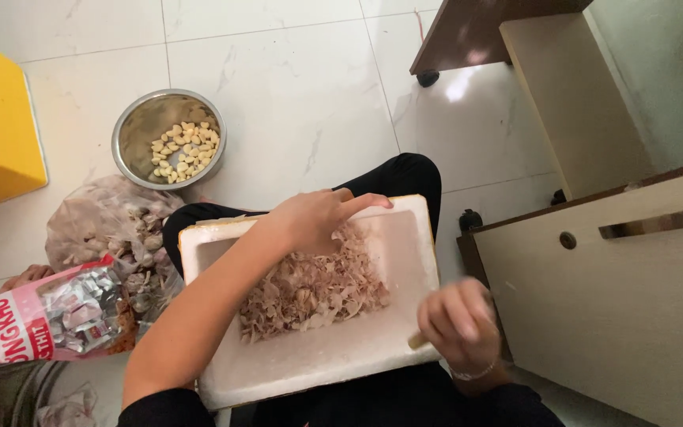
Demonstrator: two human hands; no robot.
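A white foam tray (405,348) fills the lower middle of the frame, resting across the lap of a seated person in black clothing. Inside it lies a loose heap of papery pinkish garlic skins (314,289), piled toward the tray's centre and far wall; the near part of the tray floor is bare.

The left hand (314,221) reaches across the tray's upper edge, palm down on the heap, its grip loosely curled with the forefinger stretched toward the far rim; whether it has anything pinched underneath cannot be told. The right hand (460,320), at the tray's lower right corner, has its grip curled closed around a small pale object (417,341), only the tip of which shows.

In the upper left of the frame a round steel bowl (132,154) stands on the tiled floor, holding a shallow cluster of peeled pale-yellow garlic cloves (186,152) on its right side. Just below it, a clear plastic bag (112,221) holds unpeeled garlic. At the lower left lies a pink printed packet (9,324) with a silvery torn opening, touching the bag.
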